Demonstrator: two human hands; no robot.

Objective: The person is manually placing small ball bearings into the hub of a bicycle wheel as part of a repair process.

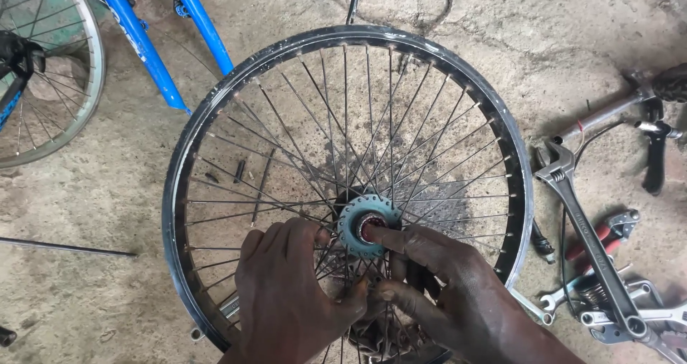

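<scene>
A bike wheel (343,185) lies flat on the dusty floor (587,35), and it fills the middle of the view. Everything else is told from this wheel.

In the wheel's middle sits a small toothed cog (369,225) with a reddish ring in its hole. The right hand (458,292) comes in from the wheel's lower edge — one fingertip presses right on the red centre of the cog, and the other fingers curl loosely. The left hand (290,292) rests on the spokes just beside the cog, fingers bent and pushed between the thin wires; its grip looks loosely curled, not pinching anything I can see.

The wheel looks light but stiff. The metal rim is hard and shiny, so it may be a bit slippery. The spokes are thin and could bend, so the rim or the thick middle is a better place to hold. The cog looks oily and has sharp little teeth.

To the right of the wheel lie a big grey adjustable wrench (590,249), red-handled pliers (597,239) and some smaller spanners (630,314). Above the wheel, to its left, stands a blue bike frame (143,42), and past that another wheel (50,71). Left of the wheel lies a thin rod (64,248).

No packages, labels or signs show anywhere.
</scene>
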